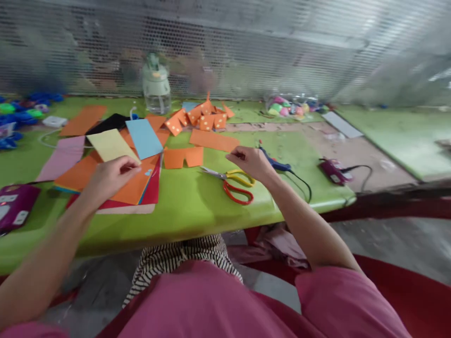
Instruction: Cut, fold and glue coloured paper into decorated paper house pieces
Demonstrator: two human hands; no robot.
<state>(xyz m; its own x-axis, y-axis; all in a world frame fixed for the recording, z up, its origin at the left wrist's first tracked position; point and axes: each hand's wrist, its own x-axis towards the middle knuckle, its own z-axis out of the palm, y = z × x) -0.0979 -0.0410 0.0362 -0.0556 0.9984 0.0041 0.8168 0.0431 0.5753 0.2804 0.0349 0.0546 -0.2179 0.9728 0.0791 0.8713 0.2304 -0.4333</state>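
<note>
Table top [190,197]: smooth green sheet, plastic-looking, slight sheen. Orange sheets [134,188], left of centre: matt paper or thin foam, can't tell which. Yellow sheet [109,144] and blue sheet [143,137]: same matt finish. Scissors [225,177]: shiny metal blades, glossy yellow and red plastic handles. Bottle [156,87], upper centre: clear plastic, pale green lid. Screen [246,47] across the top: perforated dull grey metal. Trousers [211,305] at bottom: matt pink cloth.

text: none legible | purple device [14,204]: white patches, too blurred to read | bottle [156,84]: small mark, unreadable | orange paper pieces [204,118]: white dots only, not letters
</note>
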